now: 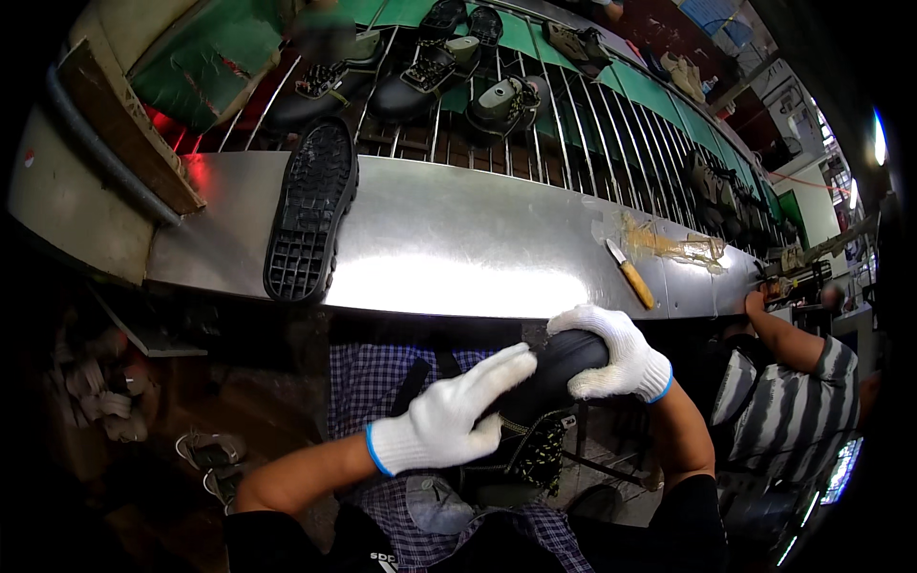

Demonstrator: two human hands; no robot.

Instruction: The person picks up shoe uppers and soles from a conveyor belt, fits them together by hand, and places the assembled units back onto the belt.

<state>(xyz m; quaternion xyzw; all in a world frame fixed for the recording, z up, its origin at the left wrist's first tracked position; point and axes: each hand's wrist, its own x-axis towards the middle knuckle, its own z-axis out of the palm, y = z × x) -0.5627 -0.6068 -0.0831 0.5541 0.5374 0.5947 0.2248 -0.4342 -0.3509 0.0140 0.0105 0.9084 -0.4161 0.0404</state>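
A black shoe [537,387] with yellow-flecked laces is held over my lap, its rounded toe pointing up toward the bench. My right hand [621,355], in a white knitted glove with a blue cuff, wraps round the toe. Against the shoe's left side lies my left hand [449,411], gloved the same way. Its first fingers reach long along the side, while the thumb rests lower on the upper; part of its grip is hidden. On the metal bench ahead, a black shoe sole [313,210] lies tread up, attached to whatever is beneath it.
A knife [630,275] with a yellow handle lies on the metal bench [449,239], near dried glue [673,244]. Beyond it, several shoes [415,86] sit on a rack of metal rods [573,124]. A person in a striped shirt [793,411] works at right. Loose shoes [210,449] lie at lower left.
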